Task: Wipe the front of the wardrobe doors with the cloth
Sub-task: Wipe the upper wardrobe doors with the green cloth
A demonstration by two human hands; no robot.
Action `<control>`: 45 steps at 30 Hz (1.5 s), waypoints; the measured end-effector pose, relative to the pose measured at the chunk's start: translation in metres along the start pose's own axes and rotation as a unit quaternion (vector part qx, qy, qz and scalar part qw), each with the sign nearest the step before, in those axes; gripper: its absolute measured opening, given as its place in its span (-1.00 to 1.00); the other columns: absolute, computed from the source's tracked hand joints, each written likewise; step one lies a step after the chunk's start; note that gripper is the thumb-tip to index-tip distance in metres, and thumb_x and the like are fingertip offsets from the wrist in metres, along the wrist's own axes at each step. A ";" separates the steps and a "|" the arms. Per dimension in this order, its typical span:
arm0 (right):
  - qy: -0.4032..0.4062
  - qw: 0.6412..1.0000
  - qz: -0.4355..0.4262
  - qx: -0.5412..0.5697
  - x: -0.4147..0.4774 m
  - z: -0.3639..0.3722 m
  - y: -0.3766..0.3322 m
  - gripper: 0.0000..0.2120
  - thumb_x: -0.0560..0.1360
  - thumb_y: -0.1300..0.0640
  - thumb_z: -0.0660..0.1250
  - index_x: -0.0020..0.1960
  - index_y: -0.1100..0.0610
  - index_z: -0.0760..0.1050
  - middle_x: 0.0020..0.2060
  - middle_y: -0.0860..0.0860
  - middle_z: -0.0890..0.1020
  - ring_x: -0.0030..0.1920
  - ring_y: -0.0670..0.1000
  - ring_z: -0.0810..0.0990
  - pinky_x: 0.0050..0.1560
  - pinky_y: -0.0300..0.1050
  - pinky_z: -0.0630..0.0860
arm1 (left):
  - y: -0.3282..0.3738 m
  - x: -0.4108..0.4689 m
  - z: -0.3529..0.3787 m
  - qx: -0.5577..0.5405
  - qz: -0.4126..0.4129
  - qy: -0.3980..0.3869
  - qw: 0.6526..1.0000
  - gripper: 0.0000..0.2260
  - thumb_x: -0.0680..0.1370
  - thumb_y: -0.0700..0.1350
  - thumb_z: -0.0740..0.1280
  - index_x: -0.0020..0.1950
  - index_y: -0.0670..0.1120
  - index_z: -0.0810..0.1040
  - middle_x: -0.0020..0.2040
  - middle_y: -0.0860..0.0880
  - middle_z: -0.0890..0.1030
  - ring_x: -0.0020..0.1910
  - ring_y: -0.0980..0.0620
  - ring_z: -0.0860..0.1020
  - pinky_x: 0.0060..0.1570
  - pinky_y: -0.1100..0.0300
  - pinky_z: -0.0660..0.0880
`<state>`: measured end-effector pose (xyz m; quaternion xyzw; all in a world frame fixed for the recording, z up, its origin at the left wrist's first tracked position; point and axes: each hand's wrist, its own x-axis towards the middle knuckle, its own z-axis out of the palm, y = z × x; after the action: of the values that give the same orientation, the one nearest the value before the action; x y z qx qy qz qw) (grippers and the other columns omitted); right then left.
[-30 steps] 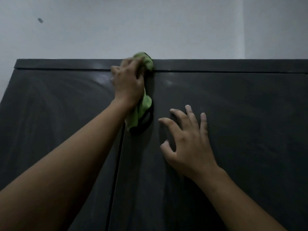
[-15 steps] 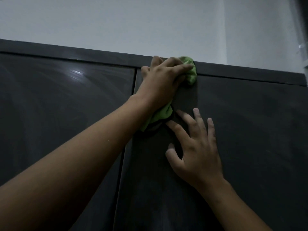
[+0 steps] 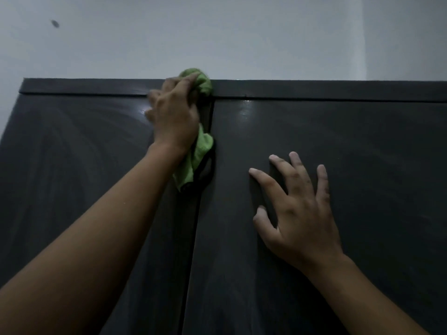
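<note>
The left hand point(image 3: 175, 117) grips the crumpled green cloth point(image 3: 197, 151) at the top of the seam between the dark wardrobe doors point(image 3: 338, 153), nearer the unwiped right door, where the right hand point(image 3: 297, 211) rests flat, fingers spread.

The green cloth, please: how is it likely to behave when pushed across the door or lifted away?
Probably floppy: the green cloth bunches above the left hand and its tail droops below the wrist. Likely light, since one hand holds it against the wardrobe door. It should slide rather than roll.
</note>
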<state>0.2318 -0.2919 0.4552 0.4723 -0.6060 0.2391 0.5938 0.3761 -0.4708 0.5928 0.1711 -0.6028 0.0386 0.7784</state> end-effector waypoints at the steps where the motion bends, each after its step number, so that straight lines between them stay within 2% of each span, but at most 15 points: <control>1: -0.001 1.000 -0.001 0.000 0.000 0.000 0.000 -0.38 0.42 -0.13 0.16 0.49 -0.11 0.32 0.52 0.02 0.25 0.59 0.11 0.05 0.52 0.36 -0.10 | -0.009 0.001 -0.003 0.007 -0.024 0.008 1.000 -0.55 0.58 -0.17 0.19 0.46 0.12 0.42 0.37 -0.01 0.45 0.24 -0.25 0.34 0.08 -0.05 0.32; 4: 0.002 1.000 -0.007 -0.007 -0.001 0.002 0.000 -0.37 0.43 -0.14 0.16 0.49 -0.08 0.33 0.51 0.06 0.26 0.58 0.15 0.07 0.51 0.38 -0.09 | -0.024 -0.003 -0.007 0.019 -0.040 0.015 0.999 -0.57 0.60 -0.15 0.18 0.46 0.08 0.42 0.39 -0.01 0.45 0.25 -0.25 0.34 0.14 -0.11 0.36; 7: -0.004 0.999 -0.014 -0.029 -0.001 0.004 -0.002 -0.35 0.43 -0.16 0.14 0.50 -0.03 0.32 0.50 0.11 0.26 0.57 0.21 0.09 0.48 0.44 -0.05 | -0.024 -0.017 -0.009 0.024 0.120 0.008 0.992 -0.62 0.57 -0.17 0.22 0.37 0.05 0.53 0.32 0.00 0.55 0.15 -0.20 0.45 0.07 -0.07 0.47; 10: -0.016 0.999 -0.020 -0.045 -0.002 0.004 -0.003 -0.35 0.44 -0.17 0.13 0.50 0.00 0.31 0.50 0.14 0.25 0.57 0.24 0.09 0.47 0.45 -0.04 | -0.033 -0.019 -0.016 0.092 0.248 0.006 0.964 -0.65 0.55 -0.17 0.31 0.29 0.11 0.59 0.26 0.07 0.61 0.09 -0.12 0.50 -0.05 0.04 0.37; 13: -0.019 0.999 -0.019 -0.041 -0.003 0.002 -0.002 -0.36 0.44 -0.16 0.11 0.50 -0.01 0.32 0.51 0.14 0.25 0.57 0.23 0.09 0.48 0.44 -0.06 | -0.034 -0.011 -0.022 0.104 0.139 0.006 0.985 -0.50 0.47 -0.26 0.26 0.33 0.16 0.54 0.31 0.10 0.58 0.18 -0.10 0.47 -0.02 0.04 0.34; 15: -0.024 0.999 -0.021 -0.036 -0.002 0.001 -0.001 -0.36 0.44 -0.17 0.11 0.50 -0.01 0.32 0.51 0.13 0.24 0.57 0.23 0.08 0.48 0.43 -0.07 | -0.027 -0.011 -0.020 0.075 0.043 0.007 0.996 -0.50 0.49 -0.24 0.22 0.39 0.12 0.49 0.35 0.08 0.54 0.24 -0.11 0.41 0.06 -0.01 0.39; 17: -0.027 0.999 -0.022 -0.037 -0.002 0.001 -0.001 -0.36 0.44 -0.17 0.11 0.49 -0.01 0.32 0.51 0.14 0.25 0.57 0.23 0.08 0.48 0.44 -0.07 | -0.018 -0.017 -0.015 0.053 0.008 -0.001 0.999 -0.54 0.52 -0.20 0.22 0.42 0.06 0.46 0.36 0.04 0.52 0.28 -0.12 0.37 0.10 -0.03 0.39; 20: -0.025 0.999 -0.021 -0.039 -0.002 0.001 -0.003 -0.35 0.44 -0.17 0.11 0.49 -0.01 0.32 0.50 0.15 0.26 0.57 0.23 0.09 0.47 0.45 -0.07 | -0.019 -0.032 -0.013 0.033 0.060 -0.013 0.998 -0.62 0.55 -0.13 0.22 0.37 0.03 0.49 0.32 0.00 0.54 0.25 -0.13 0.39 0.07 -0.05 0.37; 25: -0.024 0.998 -0.025 -0.046 -0.001 0.000 -0.004 -0.36 0.43 -0.16 0.10 0.49 0.01 0.33 0.49 0.16 0.27 0.56 0.25 0.11 0.46 0.47 -0.05 | -0.047 -0.038 -0.028 0.069 0.195 -0.052 0.977 -0.68 0.64 0.04 0.16 0.38 0.12 0.49 0.34 0.10 0.51 0.19 -0.09 0.41 0.00 0.04 0.25; 28: -0.031 0.997 -0.047 -0.047 -0.001 -0.001 -0.006 -0.36 0.42 -0.14 0.13 0.47 0.01 0.36 0.48 0.16 0.30 0.55 0.26 0.14 0.46 0.46 -0.03 | -0.059 -0.030 -0.033 0.078 0.209 -0.052 0.974 -0.67 0.65 0.05 0.15 0.39 0.14 0.48 0.36 0.12 0.50 0.19 -0.06 0.38 0.02 0.03 0.25; 33: -0.061 0.992 -0.108 -0.016 0.014 0.000 -0.014 -0.41 0.43 -0.15 0.12 0.44 -0.05 0.38 0.50 0.06 0.32 0.56 0.18 0.14 0.48 0.42 -0.02 | -0.083 -0.025 -0.035 0.059 0.019 0.006 0.998 -0.58 0.58 -0.09 0.20 0.43 0.18 0.42 0.40 0.15 0.46 0.23 -0.11 0.37 0.07 -0.04 0.29; 36: -0.078 0.989 -0.124 0.000 0.029 0.005 -0.031 -0.41 0.45 -0.16 0.10 0.47 -0.08 0.34 0.52 0.02 0.29 0.58 0.14 0.10 0.49 0.41 -0.04 | -0.099 -0.016 -0.038 0.097 -0.066 0.045 0.992 -0.64 0.63 -0.05 0.15 0.42 0.17 0.42 0.39 0.11 0.47 0.23 -0.16 0.35 0.04 -0.03 0.22; 39: -0.083 0.989 -0.120 0.000 0.043 0.014 -0.055 -0.39 0.45 -0.17 0.08 0.50 -0.11 0.29 0.54 0.00 0.26 0.59 0.15 0.06 0.49 0.41 -0.08 | -0.120 -0.002 -0.045 0.085 -0.178 0.071 0.978 -0.66 0.65 -0.03 0.11 0.41 0.15 0.42 0.39 0.04 0.45 0.27 -0.21 0.32 0.12 -0.11 0.27; 42: -0.068 0.992 -0.111 -0.002 0.056 0.026 -0.077 -0.39 0.44 -0.15 0.10 0.48 -0.09 0.32 0.53 -0.01 0.28 0.58 0.15 0.08 0.50 0.40 -0.07 | -0.128 0.002 -0.049 0.095 -0.154 0.054 0.982 -0.65 0.65 -0.04 0.11 0.44 0.11 0.39 0.41 0.01 0.43 0.28 -0.23 0.32 0.12 -0.13 0.32; 45: -0.043 0.995 -0.085 0.000 0.070 0.039 -0.099 -0.39 0.43 -0.14 0.10 0.48 -0.08 0.32 0.53 -0.04 0.28 0.59 0.12 0.08 0.51 0.35 -0.06 | -0.131 0.001 -0.047 0.083 -0.029 0.023 0.996 -0.62 0.64 -0.03 0.14 0.46 0.10 0.38 0.44 0.03 0.42 0.22 -0.22 0.35 0.08 -0.12 0.35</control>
<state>0.3080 -0.3883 0.4873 0.5320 -0.5886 0.1676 0.5852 0.4553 -0.5794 0.5550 0.2511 -0.5741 0.0700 0.7762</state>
